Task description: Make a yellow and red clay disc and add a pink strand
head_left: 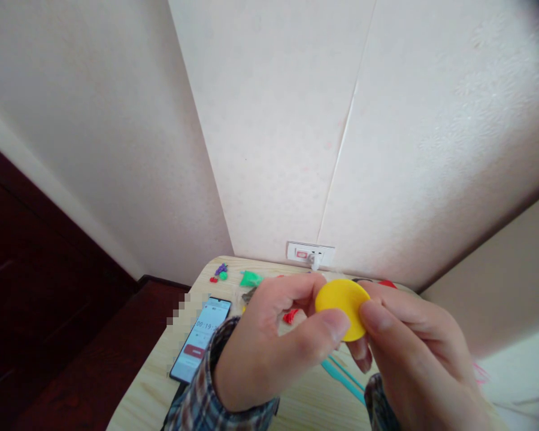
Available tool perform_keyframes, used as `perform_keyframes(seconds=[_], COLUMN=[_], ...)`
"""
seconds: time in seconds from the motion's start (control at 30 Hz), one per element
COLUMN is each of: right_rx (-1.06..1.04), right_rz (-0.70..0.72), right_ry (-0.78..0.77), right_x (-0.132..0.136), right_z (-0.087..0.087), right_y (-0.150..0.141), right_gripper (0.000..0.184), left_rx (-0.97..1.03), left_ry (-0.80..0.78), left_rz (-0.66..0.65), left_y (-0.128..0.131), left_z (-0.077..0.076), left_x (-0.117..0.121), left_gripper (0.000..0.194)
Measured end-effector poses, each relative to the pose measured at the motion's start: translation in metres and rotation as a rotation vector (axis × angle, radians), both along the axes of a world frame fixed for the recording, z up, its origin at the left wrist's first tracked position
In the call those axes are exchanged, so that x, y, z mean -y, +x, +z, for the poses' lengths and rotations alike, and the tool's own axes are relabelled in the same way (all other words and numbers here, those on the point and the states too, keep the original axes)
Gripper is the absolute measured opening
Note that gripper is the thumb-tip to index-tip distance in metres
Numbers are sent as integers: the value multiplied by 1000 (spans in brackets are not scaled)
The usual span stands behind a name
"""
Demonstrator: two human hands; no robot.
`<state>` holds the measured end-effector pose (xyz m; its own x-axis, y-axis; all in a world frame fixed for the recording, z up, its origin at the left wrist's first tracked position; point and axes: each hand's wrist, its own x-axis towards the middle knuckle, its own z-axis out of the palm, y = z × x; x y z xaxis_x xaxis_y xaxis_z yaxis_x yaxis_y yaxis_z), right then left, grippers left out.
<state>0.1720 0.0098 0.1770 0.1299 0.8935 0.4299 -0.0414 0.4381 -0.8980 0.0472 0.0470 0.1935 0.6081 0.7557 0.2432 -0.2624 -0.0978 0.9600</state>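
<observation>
Both my hands hold a smooth, flat yellow disc [340, 297] up above the table; it looks like modelling clay. My left hand [281, 350] pinches its left side, with the thumb across the lower face and the fingers behind the edge. On the right side, my right hand [420, 353] grips the rim between thumb and fingers. Beneath the hands lie teal plastic tools [344, 378], partly covered. A small red piece [290, 316] shows in the gap of my left hand. Beyond that hand is a bright green lump [251, 279].
A phone [201, 340] with a running timer lies on the light wooden table [135, 398] at left. Small purple, green and red pieces [221, 270] sit near the far left corner. Against the white wall [273, 149] is a socket [311, 254] with a plug.
</observation>
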Motion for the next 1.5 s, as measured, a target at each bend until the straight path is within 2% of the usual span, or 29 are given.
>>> perform_keyframes(seconds=[0.17, 0.33, 0.43, 0.53, 0.7, 0.9, 1.0, 1.1, 1.2, 1.5], right_rx=[76, 118, 176, 172, 128, 155, 134, 142, 133, 75], right_rz=[-51, -91, -47, -19, -48, -82, -103, -104, -100, -48], right_ry=[31, 46, 9, 14, 49, 67, 75, 18, -25, 40], right_x=[0, 0, 0, -1, -1, -1, -2, 0, 2, 0], right_z=[0, -7, -9, -7, -2, -1, -6, -14, -20, -14], right_y=[1, 8, 12, 12, 7, 6, 8, 12, 15, 8], right_gripper=[42, 33, 31, 33, 38, 41, 33, 20, 18, 15], left_rx=[-73, -11, 40, 39, -51, -48, -71, -92, -106, -82], left_ry=[46, -9, -35, -32, 11, 17, 33, 50, 65, 75], left_rz=[-17, 46, 86, 66, 59, 66, 68, 66, 76, 18], left_y=[0, -2, -3, -4, -6, -4, -4, -5, -4, -3], left_z=[7, -7, -12, -12, -9, -7, -5, -3, -2, 2], left_x=[-2, -3, -4, -4, -4, -3, -3, -3, -3, -2], left_gripper=[17, 23, 30, 30, 28, 29, 28, 29, 30, 21])
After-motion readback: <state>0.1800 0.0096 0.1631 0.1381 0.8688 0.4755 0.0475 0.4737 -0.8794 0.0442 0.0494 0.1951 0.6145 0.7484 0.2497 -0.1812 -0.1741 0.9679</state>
